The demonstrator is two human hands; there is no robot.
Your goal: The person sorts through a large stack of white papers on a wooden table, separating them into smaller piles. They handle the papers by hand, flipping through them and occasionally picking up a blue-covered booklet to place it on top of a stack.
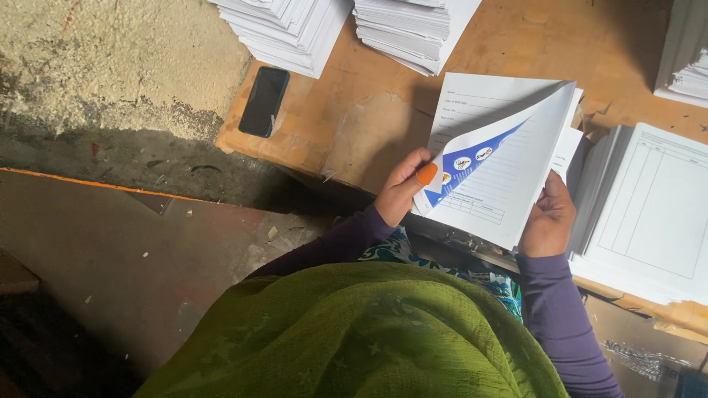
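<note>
Two hands hold one booklet (501, 169) above a wooden table (369, 110) | left hand (404, 188), orange rubber cap on thumb, pinches its lifted page; right hand (548, 220) clamps its lower edge | risk: thin smooth sheets could slip, crease or tear | flat white paper stacks (649, 214) alongside, glossy black phone (264, 101) nearby

Head camera, steep downward, close over table (369, 110).

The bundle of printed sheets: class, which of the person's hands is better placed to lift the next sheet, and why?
Probably the left hand. Its orange-capped thumb already sits on the curled corner of the bundle of printed sheets, peeling the top sheet up. The right hand grips the bundle's lower right edge, steadying it.
</note>
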